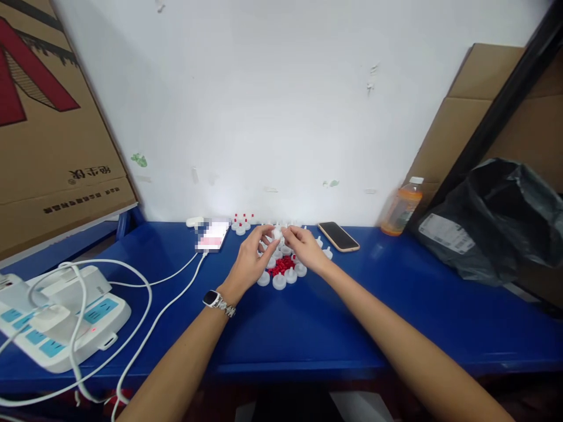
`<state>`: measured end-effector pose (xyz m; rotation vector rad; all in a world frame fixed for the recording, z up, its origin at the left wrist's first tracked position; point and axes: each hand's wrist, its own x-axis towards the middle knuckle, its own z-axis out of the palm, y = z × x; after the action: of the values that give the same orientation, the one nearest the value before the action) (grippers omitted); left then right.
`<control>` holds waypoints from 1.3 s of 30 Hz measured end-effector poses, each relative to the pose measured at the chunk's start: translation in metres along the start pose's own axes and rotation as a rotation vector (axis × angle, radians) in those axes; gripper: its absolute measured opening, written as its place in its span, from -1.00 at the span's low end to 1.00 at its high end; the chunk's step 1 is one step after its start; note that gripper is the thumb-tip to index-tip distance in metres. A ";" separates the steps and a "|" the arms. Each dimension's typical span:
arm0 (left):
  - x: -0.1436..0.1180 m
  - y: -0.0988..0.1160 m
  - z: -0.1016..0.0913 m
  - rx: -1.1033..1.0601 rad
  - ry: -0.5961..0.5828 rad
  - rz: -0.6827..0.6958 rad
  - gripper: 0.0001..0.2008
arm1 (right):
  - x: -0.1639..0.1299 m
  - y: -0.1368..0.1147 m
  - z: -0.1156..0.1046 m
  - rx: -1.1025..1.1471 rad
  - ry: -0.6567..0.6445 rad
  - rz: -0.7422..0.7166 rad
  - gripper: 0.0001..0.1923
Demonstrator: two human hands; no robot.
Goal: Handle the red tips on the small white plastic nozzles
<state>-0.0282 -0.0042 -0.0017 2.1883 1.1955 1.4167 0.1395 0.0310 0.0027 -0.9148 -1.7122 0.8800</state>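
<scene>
My left hand (251,255) and my right hand (304,246) meet over a cluster of small white plastic caps (278,281) on the blue table (308,328). Between the fingertips of both hands is one white cap (277,233). A heap of tiny red pieces (282,265) lies inside the ring of white caps, just below my fingers. Behind, near the wall, stand a few white caps with red tips (241,224). I wear a wristwatch (214,299) on the left wrist.
A phone (212,234) on a white charging cable lies left of the caps, another phone (338,236) to the right. An orange drink bottle (401,207) and a black plastic bag (497,223) stand at right. A white power strip (61,319) sits at left, cardboard boxes beyond.
</scene>
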 end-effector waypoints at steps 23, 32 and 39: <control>0.008 -0.020 -0.011 -0.248 0.028 -0.145 -0.63 | -0.012 0.000 -0.036 -0.349 0.046 -0.053 -0.52; 0.000 -0.009 0.001 -0.037 -0.159 -0.067 -0.67 | -0.016 0.000 -0.042 -0.785 -0.039 -0.066 -0.86; 0.000 -0.009 0.000 -0.021 -0.166 -0.066 -0.67 | -0.016 0.002 -0.043 -0.762 -0.194 -0.076 -0.91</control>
<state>-0.0323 0.0018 -0.0072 2.1829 1.1769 1.1911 0.1850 0.0239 0.0056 -1.2667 -2.2892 0.2446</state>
